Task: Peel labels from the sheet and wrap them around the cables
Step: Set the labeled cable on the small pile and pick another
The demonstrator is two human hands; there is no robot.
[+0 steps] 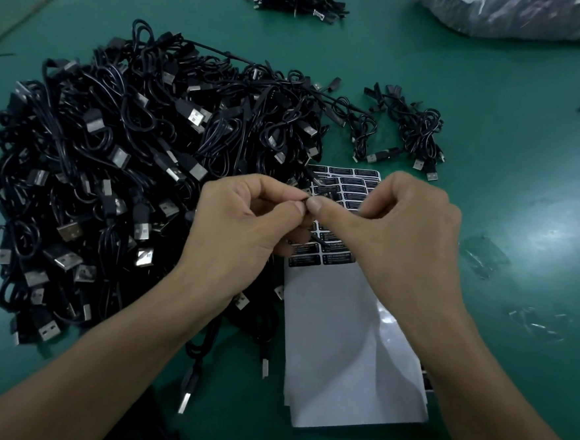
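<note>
- The left hand [247, 217] and right hand [401, 227] meet thumb tip to thumb tip above the far half of the label sheet [341, 343], near the middle of the tabletop [525, 167].
- The left fingers [296, 208] are curled, with thumb and forefinger pinched together on a thin black cable [317, 239]; a short stretch of it shows just below the hands.
- The right fingers [315, 204] are curled too and pinch the same spot. Whether a label is caught between them is too small to tell.
- The sheet lies lengthwise toward the near edge. Its near part is bare white backing, and rows of black labels [348, 181] remain on the far part, partly hidden by the hands.
- A big heap of black USB cables [113, 173] covers the left side of the tabletop; its right fringe touches the sheet's left edge.
- A small bundle of cables [418, 132] lies beyond the sheet, to the right of the heap.
- Another dark bundle [297, 0] sits at the far edge.
- A clear plastic bag [519, 16] is in the far right corner.
</note>
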